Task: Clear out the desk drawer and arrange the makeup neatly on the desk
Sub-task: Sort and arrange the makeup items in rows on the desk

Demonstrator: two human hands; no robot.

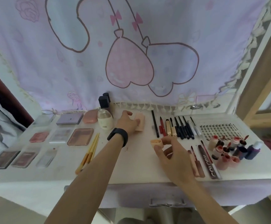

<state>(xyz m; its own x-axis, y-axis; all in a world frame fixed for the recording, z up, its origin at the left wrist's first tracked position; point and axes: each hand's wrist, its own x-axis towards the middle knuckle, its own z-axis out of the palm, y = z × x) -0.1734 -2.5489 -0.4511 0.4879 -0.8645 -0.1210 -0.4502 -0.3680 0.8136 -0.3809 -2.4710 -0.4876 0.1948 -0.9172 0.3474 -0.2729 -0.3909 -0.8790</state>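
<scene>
My left hand [128,122], a black band on its wrist, grips a pale pink tube [140,121] standing near the back middle of the white desk [131,167]. My right hand [172,154] pinches a small peach cap [155,141] between thumb and forefinger, just above the desk. The drawer front [163,196] with its metal handle shows below the desk edge, pushed in.
Palettes [80,136] lie in rows on the left beside wooden brushes [91,152]. A clear bottle [104,120] and a dark one stand at the back. Pencils [180,128], a lash tray [217,130], lip tubes [196,164] and small bottles [228,149] fill the right side.
</scene>
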